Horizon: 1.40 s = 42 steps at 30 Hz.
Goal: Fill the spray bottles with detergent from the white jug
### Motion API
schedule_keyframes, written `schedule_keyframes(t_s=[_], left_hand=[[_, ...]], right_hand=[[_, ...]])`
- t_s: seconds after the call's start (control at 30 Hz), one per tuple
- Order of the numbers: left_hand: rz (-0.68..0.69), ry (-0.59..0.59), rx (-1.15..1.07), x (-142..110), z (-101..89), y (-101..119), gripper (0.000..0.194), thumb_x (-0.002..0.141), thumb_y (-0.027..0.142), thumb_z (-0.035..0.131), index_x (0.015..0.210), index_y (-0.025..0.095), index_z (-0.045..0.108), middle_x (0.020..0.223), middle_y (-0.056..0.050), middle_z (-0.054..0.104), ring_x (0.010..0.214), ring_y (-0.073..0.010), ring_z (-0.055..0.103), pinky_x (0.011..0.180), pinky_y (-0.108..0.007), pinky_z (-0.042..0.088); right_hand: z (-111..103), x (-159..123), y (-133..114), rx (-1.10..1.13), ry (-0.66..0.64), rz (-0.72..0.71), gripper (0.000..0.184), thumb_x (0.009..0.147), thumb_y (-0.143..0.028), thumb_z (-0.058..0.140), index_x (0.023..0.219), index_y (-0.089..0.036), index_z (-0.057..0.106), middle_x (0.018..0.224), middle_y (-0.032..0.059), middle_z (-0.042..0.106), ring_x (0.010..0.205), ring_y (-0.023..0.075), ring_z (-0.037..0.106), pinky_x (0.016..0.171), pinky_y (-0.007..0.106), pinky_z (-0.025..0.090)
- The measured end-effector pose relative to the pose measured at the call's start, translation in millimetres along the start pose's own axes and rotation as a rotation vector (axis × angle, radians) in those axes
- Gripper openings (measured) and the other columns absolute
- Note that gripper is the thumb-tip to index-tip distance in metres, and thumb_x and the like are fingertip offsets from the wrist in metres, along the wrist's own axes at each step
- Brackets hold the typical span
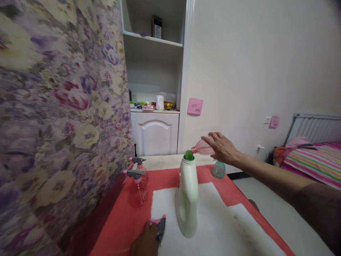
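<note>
My right hand [222, 147] is closed round a clear pink spray bottle [203, 147] without its head. The bottle lies nearly level, its neck pointing left. Its mouth is right beside the green spout [189, 155] in the neck of a pale green detergent jug [188, 199]. Whether liquid flows between them, I cannot tell. The jug stands upright and uncapped, its handle toward me. At the lower edge, my left hand [145, 241] grips a grey and pink spray head [161, 227], left of the jug. My left fingers are partly out of frame.
Two pink spray bottles with heads [140, 190] stand on the red table cover [117, 227] at left. A teal bottle [218, 170] sits at the back right. White paper [213, 227] with green spots lies under the jug. A floral curtain [64, 124] hangs along the left.
</note>
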<state>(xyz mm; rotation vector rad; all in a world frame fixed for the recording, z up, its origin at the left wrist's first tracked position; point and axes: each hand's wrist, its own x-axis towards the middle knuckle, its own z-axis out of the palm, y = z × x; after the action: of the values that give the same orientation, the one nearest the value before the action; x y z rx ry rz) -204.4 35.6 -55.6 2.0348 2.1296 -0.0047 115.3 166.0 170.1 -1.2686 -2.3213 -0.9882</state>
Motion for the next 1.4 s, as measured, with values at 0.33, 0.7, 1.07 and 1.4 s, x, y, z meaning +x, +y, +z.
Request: schedule_keyframes(t_s=[0.33, 0.7, 1.07, 1.4], left_hand=[[-0.007, 0.013, -0.007, 2, 4.1, -1, 0.036, 0.085, 0.007, 0.042, 0.113, 0.024, 0.058, 0.125, -0.009, 0.061, 0.102, -0.0205, 0.067, 0.079, -0.029, 0.048], [-0.001, 0.014, -0.027, -2, 0.2, 0, 0.037, 0.086, 0.008, 0.041, 0.115, 0.024, 0.058, 0.123, -0.009, 0.061, 0.1, -0.0202, 0.068, 0.077, -0.028, 0.048], [0.007, 0.035, -0.022, 1, 4.2, -2, 0.033, 0.085, 0.008, 0.041, 0.109, 0.021, 0.059, 0.121, -0.01, 0.062, 0.097, -0.0211, 0.069, 0.075, -0.029, 0.048], [-0.018, -0.007, -0.06, -6, -8.8, 4, 0.037, 0.086, 0.009, 0.044, 0.115, 0.027, 0.059, 0.124, -0.006, 0.061, 0.104, -0.0201, 0.065, 0.08, -0.026, 0.046]], right_hand=[[-1, 1, 0, 0.012, -0.005, 0.002, 0.083, 0.065, -0.013, 0.078, 0.138, -0.023, 0.041, 0.13, 0.0143, 0.05, 0.117, 0.0326, 0.046, 0.094, 0.043, 0.046], [-6, 2, -2, -0.004, -0.021, -0.004, 0.081, 0.065, -0.012, 0.077, 0.138, -0.022, 0.042, 0.131, 0.0156, 0.051, 0.117, 0.033, 0.047, 0.094, 0.043, 0.045], [-4, 3, 0, -0.004, 0.01, -0.016, 0.081, 0.065, -0.008, 0.073, 0.137, -0.024, 0.041, 0.13, 0.014, 0.051, 0.117, 0.0326, 0.047, 0.092, 0.043, 0.045], [-3, 4, 1, -0.013, 0.016, -0.03, 0.081, 0.065, -0.006, 0.07, 0.138, -0.025, 0.04, 0.131, 0.0141, 0.05, 0.118, 0.0331, 0.045, 0.093, 0.044, 0.044]])
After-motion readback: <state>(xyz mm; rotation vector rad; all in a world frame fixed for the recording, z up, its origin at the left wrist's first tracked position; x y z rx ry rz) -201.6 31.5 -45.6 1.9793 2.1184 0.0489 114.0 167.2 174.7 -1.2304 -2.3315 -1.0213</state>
